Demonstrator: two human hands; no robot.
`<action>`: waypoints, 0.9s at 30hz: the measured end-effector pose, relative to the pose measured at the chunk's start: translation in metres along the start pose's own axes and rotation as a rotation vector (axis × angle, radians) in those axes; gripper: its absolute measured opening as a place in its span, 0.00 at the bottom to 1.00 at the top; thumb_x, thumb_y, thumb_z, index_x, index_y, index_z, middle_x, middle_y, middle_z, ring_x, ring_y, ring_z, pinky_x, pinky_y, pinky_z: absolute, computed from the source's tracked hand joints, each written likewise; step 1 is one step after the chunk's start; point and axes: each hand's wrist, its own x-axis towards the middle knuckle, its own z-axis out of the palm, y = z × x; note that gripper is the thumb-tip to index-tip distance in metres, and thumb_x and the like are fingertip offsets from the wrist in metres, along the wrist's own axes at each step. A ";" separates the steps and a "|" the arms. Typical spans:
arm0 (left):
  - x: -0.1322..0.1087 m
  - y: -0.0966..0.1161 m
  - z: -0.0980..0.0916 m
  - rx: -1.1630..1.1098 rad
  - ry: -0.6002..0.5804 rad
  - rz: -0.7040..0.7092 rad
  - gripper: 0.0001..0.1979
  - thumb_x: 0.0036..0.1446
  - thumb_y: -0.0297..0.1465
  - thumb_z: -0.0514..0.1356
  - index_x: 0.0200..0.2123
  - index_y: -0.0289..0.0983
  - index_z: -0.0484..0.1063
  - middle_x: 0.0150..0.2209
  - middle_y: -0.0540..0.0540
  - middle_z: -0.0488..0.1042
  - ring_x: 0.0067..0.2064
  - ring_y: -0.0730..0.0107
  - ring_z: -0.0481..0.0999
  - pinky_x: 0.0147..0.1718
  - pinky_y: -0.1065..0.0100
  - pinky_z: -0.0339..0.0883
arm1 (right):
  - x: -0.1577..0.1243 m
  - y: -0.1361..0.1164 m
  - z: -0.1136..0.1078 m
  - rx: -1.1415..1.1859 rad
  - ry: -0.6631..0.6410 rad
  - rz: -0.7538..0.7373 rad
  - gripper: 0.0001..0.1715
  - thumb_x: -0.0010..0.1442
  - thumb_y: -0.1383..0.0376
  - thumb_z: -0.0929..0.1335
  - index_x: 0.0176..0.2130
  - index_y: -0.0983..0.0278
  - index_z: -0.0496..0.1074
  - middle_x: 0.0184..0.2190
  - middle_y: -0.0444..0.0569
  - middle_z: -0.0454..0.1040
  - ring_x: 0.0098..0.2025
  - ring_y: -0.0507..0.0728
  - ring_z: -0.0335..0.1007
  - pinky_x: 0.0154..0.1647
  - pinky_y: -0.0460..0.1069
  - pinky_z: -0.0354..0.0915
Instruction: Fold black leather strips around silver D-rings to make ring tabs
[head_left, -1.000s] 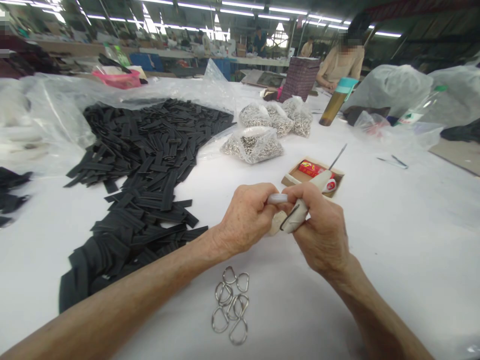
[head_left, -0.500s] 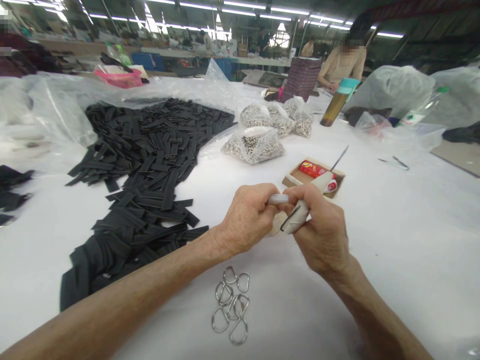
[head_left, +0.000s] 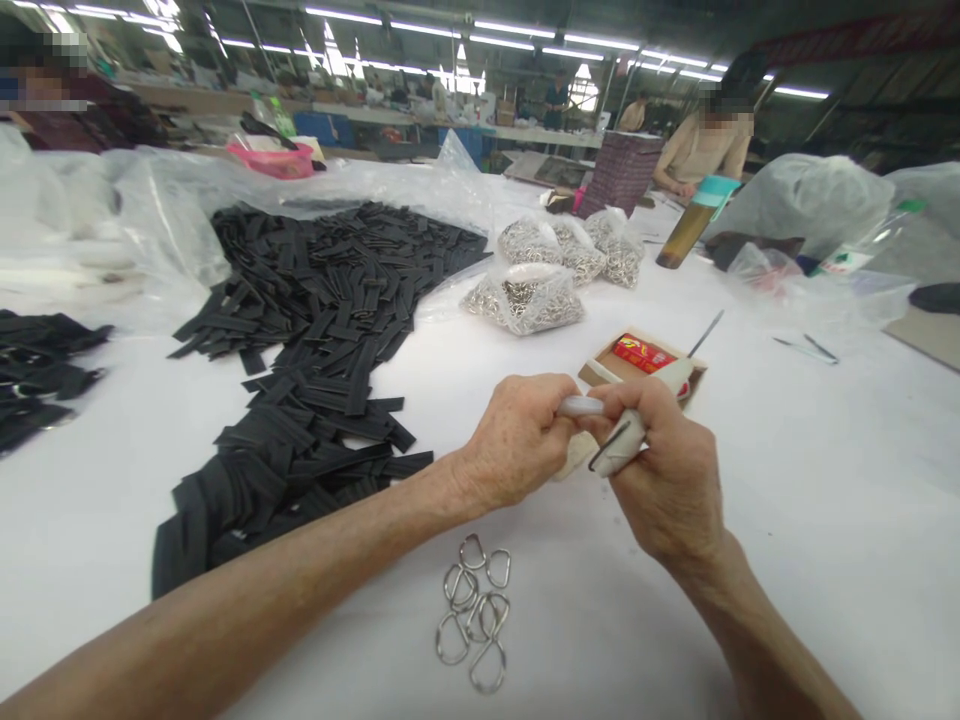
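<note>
My left hand (head_left: 525,440) is closed, its thumb and fingers pinching a small whitish piece (head_left: 581,406) whose far end meets my right fingertips. My right hand (head_left: 667,470) is wrapped round a white-covered handle (head_left: 619,445) with a dark line along its end. Beyond that hand a white part (head_left: 673,376) and a thin metal shaft (head_left: 706,333) point away, in line with the handle. Under my fingers shows a pale beige thing (head_left: 576,455) that I cannot make out. Nearer me lie several metal D-rings (head_left: 487,615) on the white table.
Black strap pieces (head_left: 322,290) form a heap at the left, with more at the far left edge. Bags of metal rings (head_left: 525,300) stand ahead. A shallow box (head_left: 600,372) holding a red packet is just beyond my hands. A bottle (head_left: 694,225) and tweezers (head_left: 810,348) lie right.
The whole view has shifted, so the table's things appear further right. Both hands keep their grip at nearly the same place over the table.
</note>
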 end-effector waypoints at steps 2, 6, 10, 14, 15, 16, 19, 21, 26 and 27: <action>0.001 0.001 -0.002 -0.004 -0.016 -0.001 0.06 0.51 0.25 0.56 0.23 0.34 0.69 0.19 0.53 0.67 0.23 0.76 0.62 0.22 0.74 0.53 | 0.000 0.002 -0.001 -0.022 0.000 0.015 0.06 0.55 0.66 0.67 0.31 0.59 0.62 0.20 0.39 0.66 0.22 0.51 0.61 0.24 0.44 0.57; 0.005 0.006 -0.008 0.009 -0.051 -0.016 0.05 0.51 0.25 0.58 0.24 0.35 0.71 0.20 0.53 0.68 0.23 0.75 0.63 0.23 0.73 0.54 | 0.001 0.004 -0.004 -0.028 -0.010 0.060 0.07 0.54 0.66 0.68 0.31 0.59 0.62 0.19 0.38 0.65 0.22 0.51 0.61 0.22 0.43 0.56; 0.008 0.007 -0.012 0.024 -0.076 -0.014 0.05 0.51 0.25 0.58 0.24 0.34 0.72 0.20 0.53 0.68 0.24 0.75 0.64 0.23 0.74 0.54 | 0.003 0.004 -0.005 0.003 -0.041 0.091 0.08 0.54 0.66 0.68 0.32 0.59 0.62 0.20 0.37 0.65 0.24 0.51 0.63 0.24 0.44 0.57; 0.008 0.007 -0.012 0.004 -0.086 -0.031 0.05 0.51 0.26 0.59 0.25 0.34 0.72 0.20 0.53 0.68 0.24 0.74 0.64 0.23 0.74 0.54 | 0.005 0.003 -0.005 0.048 -0.039 0.116 0.07 0.55 0.66 0.68 0.32 0.59 0.62 0.20 0.37 0.65 0.22 0.49 0.61 0.23 0.43 0.57; 0.008 0.006 -0.012 -0.007 -0.095 -0.037 0.04 0.51 0.27 0.59 0.25 0.34 0.73 0.20 0.53 0.68 0.24 0.74 0.64 0.23 0.74 0.54 | 0.005 0.004 -0.005 0.059 -0.038 0.122 0.07 0.55 0.65 0.68 0.32 0.59 0.63 0.20 0.36 0.65 0.22 0.49 0.60 0.22 0.43 0.57; 0.007 0.006 -0.012 -0.017 -0.104 -0.041 0.04 0.51 0.27 0.59 0.26 0.34 0.73 0.20 0.53 0.69 0.24 0.74 0.64 0.23 0.74 0.55 | 0.005 0.004 -0.005 0.067 -0.036 0.128 0.07 0.55 0.65 0.68 0.32 0.60 0.63 0.20 0.36 0.65 0.21 0.49 0.60 0.22 0.42 0.57; 0.007 0.005 -0.012 -0.033 -0.115 -0.045 0.04 0.52 0.27 0.59 0.27 0.34 0.73 0.21 0.52 0.70 0.24 0.75 0.64 0.23 0.74 0.55 | 0.006 0.004 -0.004 0.088 -0.034 0.140 0.07 0.55 0.65 0.68 0.32 0.60 0.63 0.22 0.38 0.67 0.23 0.49 0.61 0.23 0.43 0.58; 0.008 0.004 -0.012 -0.021 -0.109 -0.043 0.05 0.51 0.28 0.59 0.25 0.34 0.73 0.20 0.53 0.69 0.24 0.75 0.63 0.22 0.74 0.55 | 0.006 0.004 -0.004 0.110 -0.043 0.147 0.07 0.55 0.65 0.68 0.33 0.60 0.63 0.25 0.40 0.70 0.26 0.50 0.64 0.25 0.44 0.59; 0.008 0.003 -0.011 0.000 -0.095 -0.024 0.05 0.51 0.26 0.59 0.24 0.34 0.72 0.18 0.55 0.66 0.22 0.77 0.62 0.22 0.75 0.54 | 0.005 0.004 -0.003 0.140 -0.080 0.136 0.07 0.55 0.68 0.66 0.32 0.59 0.61 0.29 0.42 0.72 0.32 0.53 0.67 0.33 0.47 0.62; 0.008 0.004 -0.010 -0.002 -0.091 -0.020 0.05 0.51 0.26 0.58 0.24 0.35 0.72 0.18 0.55 0.67 0.22 0.77 0.62 0.22 0.75 0.54 | 0.005 0.004 -0.003 0.149 -0.084 0.125 0.07 0.55 0.69 0.66 0.32 0.59 0.61 0.28 0.42 0.71 0.33 0.54 0.68 0.34 0.47 0.62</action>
